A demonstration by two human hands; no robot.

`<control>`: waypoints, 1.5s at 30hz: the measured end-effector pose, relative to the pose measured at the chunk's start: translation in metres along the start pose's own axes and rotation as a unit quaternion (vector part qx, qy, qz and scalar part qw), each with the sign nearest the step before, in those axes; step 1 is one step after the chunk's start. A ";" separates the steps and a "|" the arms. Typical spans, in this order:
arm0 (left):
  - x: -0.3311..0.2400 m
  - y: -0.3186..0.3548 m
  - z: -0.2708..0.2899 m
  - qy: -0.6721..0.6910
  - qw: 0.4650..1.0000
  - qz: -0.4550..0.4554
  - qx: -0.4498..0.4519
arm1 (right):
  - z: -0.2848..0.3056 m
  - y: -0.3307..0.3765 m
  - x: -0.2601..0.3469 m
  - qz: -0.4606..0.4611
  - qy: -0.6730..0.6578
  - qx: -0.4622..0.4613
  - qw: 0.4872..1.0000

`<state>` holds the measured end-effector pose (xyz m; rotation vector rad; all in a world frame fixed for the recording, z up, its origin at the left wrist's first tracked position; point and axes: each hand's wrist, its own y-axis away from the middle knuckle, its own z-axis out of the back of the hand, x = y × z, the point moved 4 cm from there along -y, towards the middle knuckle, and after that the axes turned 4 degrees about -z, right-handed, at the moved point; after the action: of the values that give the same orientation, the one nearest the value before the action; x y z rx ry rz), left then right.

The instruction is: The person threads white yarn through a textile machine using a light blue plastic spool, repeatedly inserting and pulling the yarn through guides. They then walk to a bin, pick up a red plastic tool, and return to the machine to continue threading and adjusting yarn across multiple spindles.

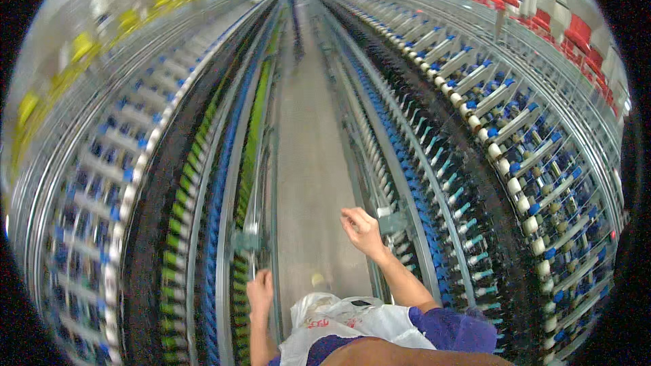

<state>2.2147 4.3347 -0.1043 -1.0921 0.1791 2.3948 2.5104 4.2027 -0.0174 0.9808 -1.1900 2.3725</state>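
Observation:
I stand in a narrow aisle between two long spinning machines. My left hand (260, 293) hangs low by the left machine's rail (239, 183), fingers curled, nothing visible in it. My right hand (362, 229) is raised over the aisle floor, close to the right machine's lower rail (380, 183), its fingers loosely bent and empty. A white plastic bag (342, 322) hangs at my front, at the bottom of the view.
The left machine (129, 176) carries rows of green and blue bobbins, with yellow cones above. Rows of white and blue spindles fill the right machine (515, 156), with red-based cones on top. The grey floor (305, 163) runs straight ahead. A small pale object (317, 279) lies on it.

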 end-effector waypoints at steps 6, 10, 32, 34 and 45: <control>-0.057 -0.247 -0.066 -0.106 0.971 -0.138 0.164 | 0.005 -0.134 -0.122 -0.096 0.136 -0.062 0.984; -0.099 -0.399 -0.126 -0.116 0.933 -0.230 0.251 | 0.010 -0.183 -0.226 -0.231 0.176 -0.104 0.951; -0.145 -1.187 -0.417 -0.118 0.877 -0.302 0.354 | -0.216 -0.830 -0.652 -0.249 0.274 0.045 0.928; -0.227 -1.267 -0.474 -0.096 0.828 -0.394 0.387 | -0.220 -0.859 -0.677 -0.282 0.255 0.023 0.924; -0.907 -1.545 -0.591 0.491 0.704 -0.487 0.161 | -0.111 -0.954 -0.810 -0.416 0.252 -0.288 0.825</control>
<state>3.8735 5.1390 0.2991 -1.6135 0.2623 0.6629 3.5595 4.8914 -0.0727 0.4538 -0.8985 1.3172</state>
